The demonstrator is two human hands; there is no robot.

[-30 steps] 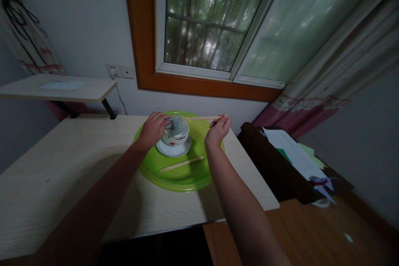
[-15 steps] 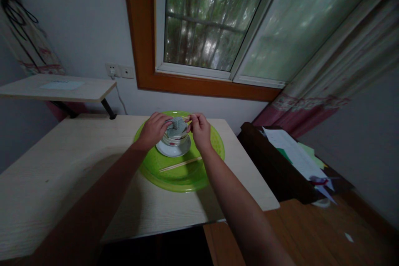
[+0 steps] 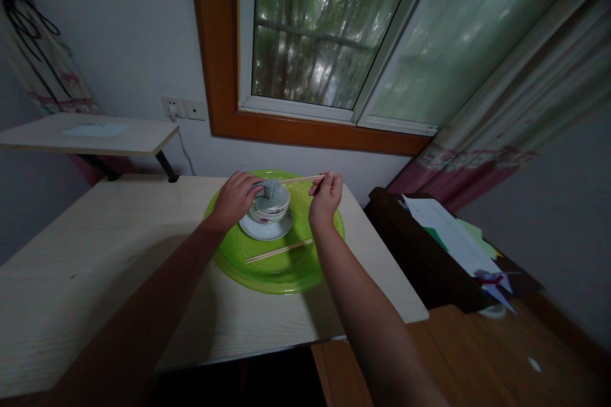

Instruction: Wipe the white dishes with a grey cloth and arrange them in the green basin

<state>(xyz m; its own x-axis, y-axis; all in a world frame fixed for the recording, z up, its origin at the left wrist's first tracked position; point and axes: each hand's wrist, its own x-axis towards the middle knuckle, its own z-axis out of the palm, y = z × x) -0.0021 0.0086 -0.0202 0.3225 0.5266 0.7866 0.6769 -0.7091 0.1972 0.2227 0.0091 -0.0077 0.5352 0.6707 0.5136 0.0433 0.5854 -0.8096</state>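
My left hand (image 3: 233, 199) is closed on a grey cloth (image 3: 272, 189) above a stack of white bowls (image 3: 268, 217). The bowls stand on a white plate (image 3: 258, 231), which rests on a round green tray (image 3: 238, 267). Out to the right of the cloth, my right hand (image 3: 327, 196) pinches the end of a pair of light wooden chopsticks (image 3: 301, 179). Their other end meets the cloth. Whether the cloth wraps fully round them I cannot tell. A second pair of chopsticks (image 3: 278, 251) lies on the tray's near side.
The tray sits on a pale wooden table (image 3: 119, 254). A raised shelf (image 3: 138, 138) with a paper sheet stands at the back left. Behind the table are a wall and a window (image 3: 329, 32). To the right, papers (image 3: 449, 235) lie on a dark brown surface.
My right hand has moved right, away from the cloth, and more of the chopsticks' length now shows. My left hand stays with the cloth over the bowls.
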